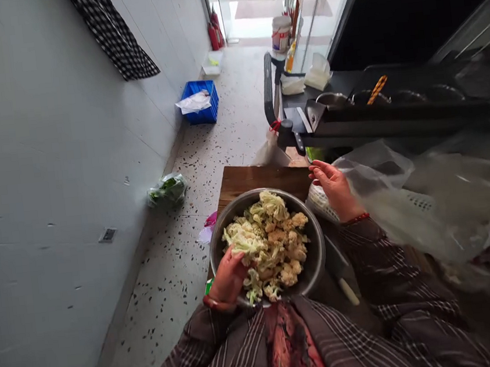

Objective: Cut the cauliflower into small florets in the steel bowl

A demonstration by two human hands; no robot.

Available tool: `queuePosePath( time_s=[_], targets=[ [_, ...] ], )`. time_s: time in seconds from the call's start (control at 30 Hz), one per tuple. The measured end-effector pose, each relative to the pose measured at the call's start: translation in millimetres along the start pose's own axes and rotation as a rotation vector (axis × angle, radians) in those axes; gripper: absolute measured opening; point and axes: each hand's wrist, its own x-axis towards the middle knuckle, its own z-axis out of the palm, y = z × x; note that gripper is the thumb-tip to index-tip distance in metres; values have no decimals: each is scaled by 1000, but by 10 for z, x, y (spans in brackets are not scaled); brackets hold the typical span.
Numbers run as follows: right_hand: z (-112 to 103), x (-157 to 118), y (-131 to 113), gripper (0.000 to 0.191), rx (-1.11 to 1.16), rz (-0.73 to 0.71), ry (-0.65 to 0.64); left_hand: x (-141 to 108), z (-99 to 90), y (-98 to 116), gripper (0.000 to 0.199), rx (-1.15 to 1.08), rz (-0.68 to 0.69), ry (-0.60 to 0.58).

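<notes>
A round metal bowl (314,240) full of cut cauliflower florets (271,242) rests on a wooden cutting board (262,179). My left hand (229,278) grips the bowl's near-left rim, fingers touching the florets. My right hand (336,188) hovers open just right of the bowl, above a white plastic basket (319,202), next to a large clear plastic bag (430,199). A knife with a white handle (346,289) lies by the bowl's right side.
A grey wall runs along the left. On the speckled floor lie a bag of greens (167,190), a pink scrap (208,228) and a blue crate (201,101). A black counter (394,106) with pans and a cleaver stands ahead right.
</notes>
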Motion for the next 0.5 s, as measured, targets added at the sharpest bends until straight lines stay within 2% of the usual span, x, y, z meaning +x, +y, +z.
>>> queuePosePath(
  time_s=[0.1,0.17,0.23,0.3,0.37,0.43,0.5],
  targets=[
    [-334,-757,-31,41,55,95,-55,31,9,-76,46,43,10,-35],
    [-550,-1222,119,43,4,188,-41,31,39,-130,45,80,2,-47],
    [-764,-1663,406,49,-145,286,4,-5,86,-172,43,103,-16,-68],
    [-957,-2071,767,51,-421,278,38,-79,135,-198,41,102,-38,-94],
    [-1097,-2413,1134,52,-670,274,-1,-170,176,-207,40,80,-53,-116],
    [-1164,-2657,1446,57,-800,264,-75,-257,202,-205,40,49,-54,-145],
    [-1167,-2799,1663,61,-861,194,-104,-335,216,-200,42,29,-48,-196]
  ],
)
